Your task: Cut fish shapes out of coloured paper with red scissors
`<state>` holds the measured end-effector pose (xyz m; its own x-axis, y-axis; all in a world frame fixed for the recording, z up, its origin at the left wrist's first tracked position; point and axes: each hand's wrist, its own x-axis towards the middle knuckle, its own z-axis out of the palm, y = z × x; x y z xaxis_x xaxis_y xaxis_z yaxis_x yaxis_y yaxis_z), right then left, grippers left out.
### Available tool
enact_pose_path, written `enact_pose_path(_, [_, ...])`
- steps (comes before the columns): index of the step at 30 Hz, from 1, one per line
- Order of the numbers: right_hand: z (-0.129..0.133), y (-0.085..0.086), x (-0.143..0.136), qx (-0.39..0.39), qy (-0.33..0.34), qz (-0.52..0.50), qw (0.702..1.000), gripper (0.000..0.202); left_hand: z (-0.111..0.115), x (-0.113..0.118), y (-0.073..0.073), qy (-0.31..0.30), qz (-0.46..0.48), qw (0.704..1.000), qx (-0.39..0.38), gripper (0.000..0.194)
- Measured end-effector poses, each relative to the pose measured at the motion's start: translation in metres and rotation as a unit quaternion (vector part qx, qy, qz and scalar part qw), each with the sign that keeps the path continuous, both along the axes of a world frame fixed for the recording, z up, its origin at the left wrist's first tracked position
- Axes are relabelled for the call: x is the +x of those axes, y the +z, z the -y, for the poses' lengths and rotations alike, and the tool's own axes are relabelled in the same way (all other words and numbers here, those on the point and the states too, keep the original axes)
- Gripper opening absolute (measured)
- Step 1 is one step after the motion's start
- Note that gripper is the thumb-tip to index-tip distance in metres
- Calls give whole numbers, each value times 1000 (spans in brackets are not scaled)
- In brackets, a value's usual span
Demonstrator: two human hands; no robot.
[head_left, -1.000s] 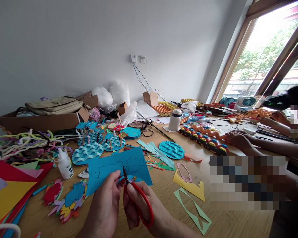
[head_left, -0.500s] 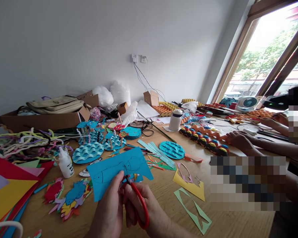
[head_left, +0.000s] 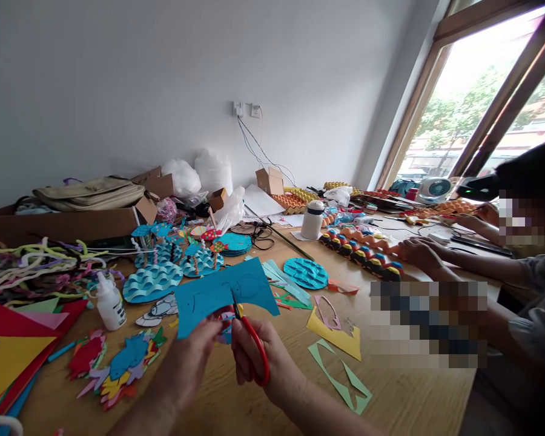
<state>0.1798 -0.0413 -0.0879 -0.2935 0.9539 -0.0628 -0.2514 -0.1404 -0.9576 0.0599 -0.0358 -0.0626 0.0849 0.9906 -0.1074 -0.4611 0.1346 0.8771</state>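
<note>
My left hand (head_left: 193,357) pinches the lower edge of a blue sheet of paper (head_left: 209,298) with fish outlines drawn on it. In my right hand (head_left: 266,354) are red-handled scissors (head_left: 256,357), their blades at the sheet's lower middle, between the two drawn shapes. The sheet has a curved notch at its lower right. To the left on the table lie cut-out paper fish, a blue one (head_left: 128,357) on top of several colours and a red one (head_left: 87,357) beside them. A white glue bottle (head_left: 111,303) stands behind these.
Green paper offcuts (head_left: 340,375) and a yellow offcut (head_left: 338,335) lie to the right. Coloured sheets (head_left: 22,357) are stacked at the left, near pipe cleaners (head_left: 40,266). A blue disc (head_left: 305,274) and a white jar (head_left: 312,221) stand farther back. At right, another person's hands (head_left: 420,254) touch painted egg-carton strips (head_left: 363,251).
The blue sheet has turned and tilted, and the scissors have moved up against its lower middle. My left hand has shifted lower on the sheet. The whole view has swung slightly right.
</note>
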Motion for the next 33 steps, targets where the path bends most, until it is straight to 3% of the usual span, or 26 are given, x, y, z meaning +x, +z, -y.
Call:
enact_pose_path(2, [-1,2,2,6,-10,-5,1000,52,-11,-15,3,3,68,997,-22,8])
enact_pose_path(8, [-3,1,4,14,16,0,1000,52,-27,-47,11,-10,107,994,-25,16])
enact_pose_path(13, [-6,1,6,19,29,23,999,54,-26,-57,23,-100,92,990,-42,49])
enact_pose_path(16, [-7,1,6,23,41,33,998,54,-26,-61,28,-118,19,992,-26,38])
enact_pose_path(22, [-8,-5,6,27,61,30,997,53,-25,-56,24,-83,-73,994,-14,29])
enact_pose_path(33, [0,7,7,63,76,-37,994,50,-13,-31,27,61,-20,993,-102,8])
